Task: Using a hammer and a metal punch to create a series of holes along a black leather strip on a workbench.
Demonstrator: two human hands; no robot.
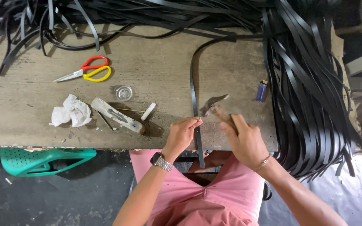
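The right hand wraps a blurred hammer (handle hidden); the left hand pinches a black strip at the table edge — its lower end overhangs.

On the worn wooden table lie scissors with one red and one yellow handle, tips pointing left. Below them sits a small round glass dish. A crumpled white tissue rests near the front edge, just beside a wooden block, with a short white stick next to it. A blue lighter stands farther right. A green plastic stool is on the floor.
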